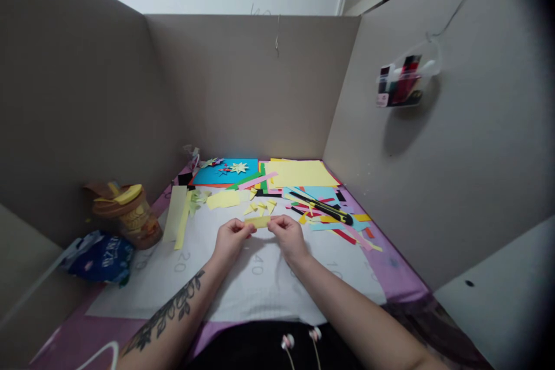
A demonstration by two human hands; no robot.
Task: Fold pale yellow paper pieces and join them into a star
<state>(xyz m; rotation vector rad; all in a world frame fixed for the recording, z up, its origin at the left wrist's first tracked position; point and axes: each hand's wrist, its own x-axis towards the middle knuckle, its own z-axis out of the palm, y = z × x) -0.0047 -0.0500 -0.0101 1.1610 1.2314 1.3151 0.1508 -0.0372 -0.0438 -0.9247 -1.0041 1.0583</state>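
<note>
Between my two hands a short yellow paper strip (259,222) is stretched level above the white sheet. My left hand (233,238) pinches its left end, and my right hand (288,236) pinches the right end between thumb and fingers. Just beyond the strip lie several small folded yellow paper pieces (262,208). A pale yellow paper piece (224,199) rests to their left. Farther left are long pale strips (181,221) and some greenish paper scraps (198,199). The right side holds a black and yellow utility knife (323,207) on top of cut paper strips (347,227).
A brown cup with a yellow lid (130,217) and a blue packet (102,257) stand at the left. At the back lie blue paper (208,174) bearing a folded paper star (238,168), and a yellow sheet stack (299,173). Grey panels (255,87) enclose the table; a clear holder (403,81) hangs right.
</note>
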